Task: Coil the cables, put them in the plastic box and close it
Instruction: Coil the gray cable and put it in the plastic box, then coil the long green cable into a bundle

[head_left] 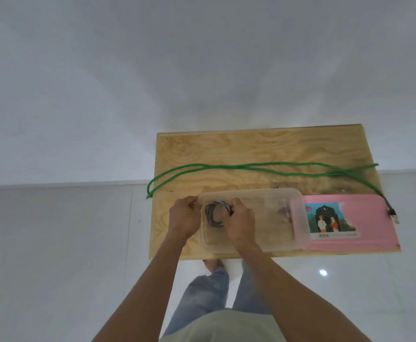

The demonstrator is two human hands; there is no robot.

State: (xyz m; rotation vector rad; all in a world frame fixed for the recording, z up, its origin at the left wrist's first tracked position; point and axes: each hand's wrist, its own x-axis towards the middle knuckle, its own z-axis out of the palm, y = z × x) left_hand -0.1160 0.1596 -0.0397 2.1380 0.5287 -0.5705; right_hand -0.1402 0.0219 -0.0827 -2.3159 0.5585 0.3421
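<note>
While right hand (pixel 241 222) holds grey coil (pixel 217 213) inside box (pixel 298 218), left hand (pixel 185 218) grips box's 9 o'clock rim | step: stow first coil | next: coil green cable (pixel 258 167) at 12 o'clock

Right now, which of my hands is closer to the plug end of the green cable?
Your right hand. It grips the grey coiled cable inside the plastic box, while the green cable's plug lies far right. Your left hand holds the box's left end, farther away.
</note>
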